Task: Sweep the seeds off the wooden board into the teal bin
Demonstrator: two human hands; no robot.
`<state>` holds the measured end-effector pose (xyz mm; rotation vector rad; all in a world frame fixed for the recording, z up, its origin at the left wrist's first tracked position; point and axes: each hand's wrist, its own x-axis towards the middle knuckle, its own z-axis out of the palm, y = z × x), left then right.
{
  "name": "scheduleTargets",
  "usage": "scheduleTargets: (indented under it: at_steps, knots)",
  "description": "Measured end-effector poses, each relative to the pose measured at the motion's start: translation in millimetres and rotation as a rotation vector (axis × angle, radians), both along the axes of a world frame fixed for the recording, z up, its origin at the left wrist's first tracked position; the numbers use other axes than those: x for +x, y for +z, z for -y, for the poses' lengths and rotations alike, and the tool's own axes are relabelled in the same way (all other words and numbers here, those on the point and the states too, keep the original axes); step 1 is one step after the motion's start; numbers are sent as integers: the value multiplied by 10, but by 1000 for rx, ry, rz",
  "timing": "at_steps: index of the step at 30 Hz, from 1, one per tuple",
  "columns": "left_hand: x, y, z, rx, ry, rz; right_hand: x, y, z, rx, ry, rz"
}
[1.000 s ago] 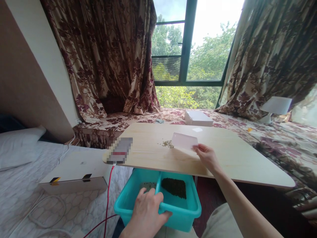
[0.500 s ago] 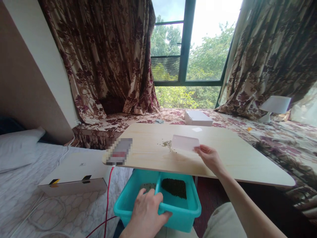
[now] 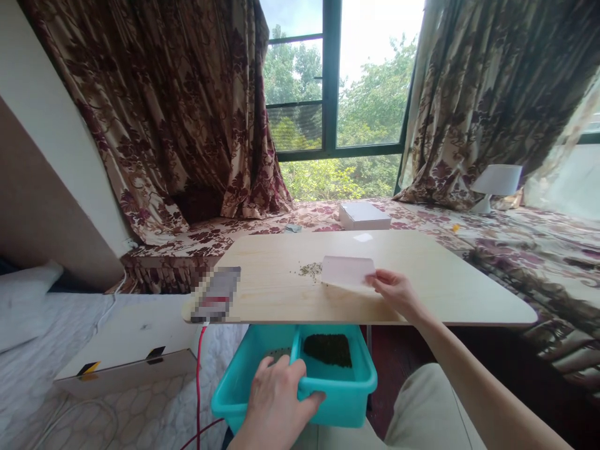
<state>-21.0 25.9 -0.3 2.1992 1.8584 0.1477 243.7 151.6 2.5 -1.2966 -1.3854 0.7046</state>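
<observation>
My right hand (image 3: 392, 289) pinches the right edge of a thin, pale translucent card (image 3: 347, 270) over the wooden tabletop. Just left of the card lies a loose scatter of small greenish beans or seeds (image 3: 309, 269). Below the table's near edge is a teal two-compartment bin (image 3: 335, 400), its front rim and central divider gripped by my left hand (image 3: 280, 390). Dark small grains (image 3: 328, 350) lie in the right compartment. A few lighter grains show in the left one, partly hidden by my fingers.
A blurred-out device (image 3: 215, 294) with a red cable (image 3: 199, 375) sits on the table's (image 3: 435, 275) left corner. A white box (image 3: 131, 340) rests on the bed at left. Behind the table are another white box (image 3: 365, 215) and a lamp (image 3: 497, 181).
The view has swung a little to the right, so the scene sits further left. My right hand keeps hold of the card beside the seeds; my left hand stays on the bin.
</observation>
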Motion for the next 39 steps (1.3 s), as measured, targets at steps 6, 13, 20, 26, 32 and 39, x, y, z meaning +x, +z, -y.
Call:
scheduleTargets:
  at_steps: [6, 13, 20, 26, 32, 39]
  knots:
    - [-33, -47, 11, 37, -28, 38, 4, 26, -2, 10, -20, 41]
    - [-39, -40, 16, 40, -13, 43, -66, 44, 58, -25, -2, 6]
    - [-50, -75, 7, 45, -22, 50, -144, 0, 36, -6, -8, 8]
    - [-63, -125, 5, 81, -24, 66, -205, 10, -39, -16, -38, 14]
    - [-69, -134, 7, 69, -8, 80, -245, 47, -68, -18, -4, 6]
    - [-66, -88, 10, 58, -9, 95, -213, 66, -51, -15, 28, -1]
